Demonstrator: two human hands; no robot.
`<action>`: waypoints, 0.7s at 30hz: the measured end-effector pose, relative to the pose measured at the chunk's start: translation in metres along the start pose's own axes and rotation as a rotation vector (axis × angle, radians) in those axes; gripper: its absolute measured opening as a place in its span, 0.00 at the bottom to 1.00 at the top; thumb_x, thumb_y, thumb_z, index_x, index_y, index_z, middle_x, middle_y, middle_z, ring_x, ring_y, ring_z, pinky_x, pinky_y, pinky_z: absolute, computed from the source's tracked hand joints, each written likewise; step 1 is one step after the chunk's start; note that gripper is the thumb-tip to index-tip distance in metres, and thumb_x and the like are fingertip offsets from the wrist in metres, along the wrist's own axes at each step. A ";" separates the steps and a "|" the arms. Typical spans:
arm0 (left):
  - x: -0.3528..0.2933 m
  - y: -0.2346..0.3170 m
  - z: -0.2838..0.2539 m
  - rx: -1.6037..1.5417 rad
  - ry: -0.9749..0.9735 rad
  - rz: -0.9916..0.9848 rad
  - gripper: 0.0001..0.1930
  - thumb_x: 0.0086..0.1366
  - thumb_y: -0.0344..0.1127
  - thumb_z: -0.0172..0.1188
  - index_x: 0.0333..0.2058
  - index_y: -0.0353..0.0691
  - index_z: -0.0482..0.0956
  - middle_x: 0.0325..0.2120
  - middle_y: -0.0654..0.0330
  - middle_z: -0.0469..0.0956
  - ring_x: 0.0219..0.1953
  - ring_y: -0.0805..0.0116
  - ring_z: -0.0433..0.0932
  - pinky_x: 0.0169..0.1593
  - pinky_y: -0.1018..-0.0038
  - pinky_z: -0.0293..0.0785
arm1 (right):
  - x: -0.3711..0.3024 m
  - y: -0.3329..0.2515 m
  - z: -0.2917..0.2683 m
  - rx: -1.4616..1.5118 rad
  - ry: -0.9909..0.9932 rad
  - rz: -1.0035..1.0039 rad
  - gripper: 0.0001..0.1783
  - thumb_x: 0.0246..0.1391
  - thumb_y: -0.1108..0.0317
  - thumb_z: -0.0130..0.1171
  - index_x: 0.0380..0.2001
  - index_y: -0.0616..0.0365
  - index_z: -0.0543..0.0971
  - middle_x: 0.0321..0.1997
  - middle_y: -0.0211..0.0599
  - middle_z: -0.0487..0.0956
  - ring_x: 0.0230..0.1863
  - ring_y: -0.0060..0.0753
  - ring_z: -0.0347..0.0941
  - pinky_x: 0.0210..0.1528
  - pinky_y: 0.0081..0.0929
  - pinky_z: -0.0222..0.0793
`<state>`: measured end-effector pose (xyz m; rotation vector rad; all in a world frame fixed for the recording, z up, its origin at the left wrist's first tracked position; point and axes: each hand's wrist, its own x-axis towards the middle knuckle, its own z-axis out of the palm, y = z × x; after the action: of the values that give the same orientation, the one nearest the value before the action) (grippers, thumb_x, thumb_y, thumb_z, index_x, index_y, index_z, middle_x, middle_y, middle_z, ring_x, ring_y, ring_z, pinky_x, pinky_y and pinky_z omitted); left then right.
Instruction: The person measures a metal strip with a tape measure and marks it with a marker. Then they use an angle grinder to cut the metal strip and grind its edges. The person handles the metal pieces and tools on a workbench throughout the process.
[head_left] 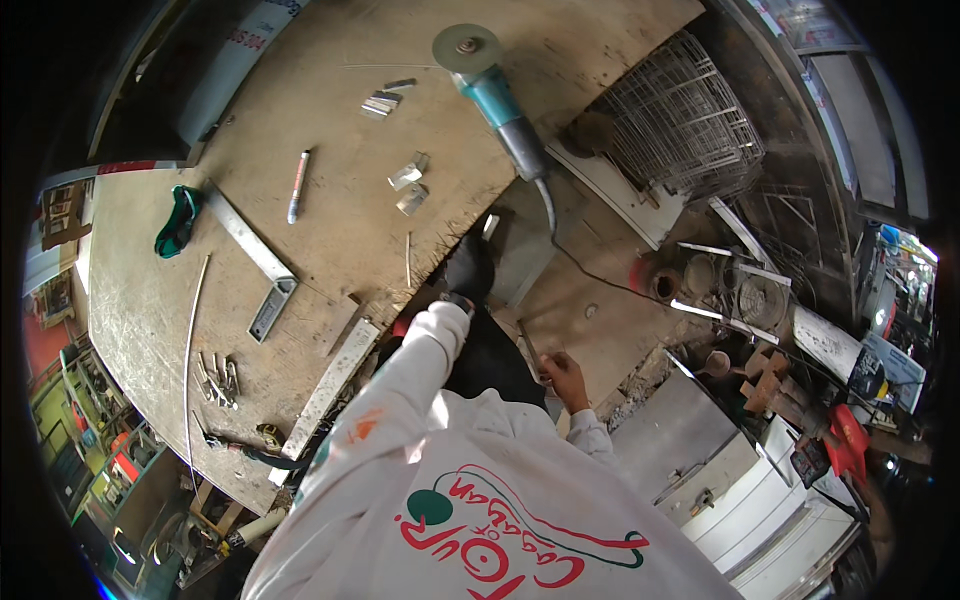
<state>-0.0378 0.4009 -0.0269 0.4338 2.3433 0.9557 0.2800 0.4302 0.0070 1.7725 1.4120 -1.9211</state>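
My right hand is closed on the lower end of a thin dark strip, held over the floor to the right of my legs. At the table's near edge, my left hand appears as a dark shape beyond the white sleeve; its fingers cannot be made out. Just past it is a small shiny metal piece; whether the hand touches it, I cannot tell. An angle grinder lies on the wooden table, its disc away from me and its cord hanging off the edge.
On the table are a try square, a marker, a green strap, cut metal pieces, several bolts and a tape measure. A wire rack and scrap metal crowd the right side.
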 end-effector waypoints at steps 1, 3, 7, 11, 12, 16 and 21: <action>0.008 -0.011 0.000 -0.012 -0.067 0.002 0.18 0.73 0.42 0.55 0.57 0.45 0.78 0.40 0.36 0.84 0.45 0.27 0.82 0.48 0.39 0.76 | -0.006 0.010 -0.002 -0.006 0.015 0.020 0.22 0.66 0.53 0.68 0.46 0.64 0.84 0.34 0.38 0.86 0.32 0.28 0.82 0.35 0.26 0.76; 0.019 -0.034 0.008 -0.014 -0.129 -0.034 0.18 0.73 0.48 0.54 0.51 0.43 0.82 0.39 0.35 0.85 0.45 0.28 0.83 0.48 0.40 0.77 | -0.016 0.028 -0.008 -0.022 0.041 0.058 0.23 0.67 0.53 0.67 0.47 0.66 0.84 0.35 0.40 0.87 0.31 0.29 0.83 0.35 0.27 0.77; 0.024 -0.052 0.040 -0.254 -0.102 -0.035 0.12 0.76 0.39 0.57 0.39 0.40 0.87 0.35 0.55 0.87 0.36 0.57 0.84 0.45 0.59 0.79 | -0.030 0.042 -0.025 -0.076 0.109 0.177 0.25 0.67 0.52 0.66 0.50 0.66 0.83 0.36 0.43 0.87 0.31 0.31 0.83 0.34 0.29 0.78; 0.037 -0.082 0.075 -0.535 0.029 0.220 0.13 0.75 0.40 0.58 0.50 0.41 0.85 0.41 0.46 0.86 0.46 0.43 0.83 0.50 0.54 0.78 | -0.019 0.046 -0.039 -0.010 0.066 0.256 0.25 0.66 0.51 0.67 0.50 0.64 0.83 0.37 0.41 0.87 0.32 0.29 0.81 0.34 0.28 0.77; 0.040 -0.086 0.075 -0.583 0.038 0.299 0.16 0.75 0.43 0.58 0.53 0.42 0.84 0.44 0.41 0.86 0.50 0.34 0.83 0.52 0.50 0.77 | -0.011 0.046 -0.043 0.038 0.057 0.263 0.24 0.66 0.50 0.68 0.49 0.63 0.83 0.37 0.40 0.86 0.32 0.28 0.80 0.34 0.27 0.76; 0.046 -0.036 0.031 -0.381 -0.238 -0.036 0.15 0.72 0.39 0.59 0.52 0.41 0.85 0.48 0.40 0.85 0.53 0.36 0.82 0.55 0.53 0.78 | 0.000 0.013 -0.053 0.047 0.112 0.186 0.24 0.65 0.51 0.67 0.49 0.62 0.83 0.37 0.39 0.86 0.33 0.29 0.82 0.35 0.27 0.76; 0.031 -0.035 0.012 -0.034 0.016 0.121 0.16 0.68 0.41 0.61 0.51 0.47 0.87 0.41 0.45 0.87 0.48 0.40 0.85 0.52 0.49 0.80 | 0.017 -0.038 -0.040 -0.119 0.023 0.007 0.23 0.66 0.51 0.67 0.49 0.63 0.82 0.36 0.38 0.85 0.32 0.27 0.82 0.34 0.24 0.75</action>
<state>-0.0579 0.3985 -0.0705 0.5610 2.3338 1.0565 0.2771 0.4874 0.0180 1.7484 1.4919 -1.7787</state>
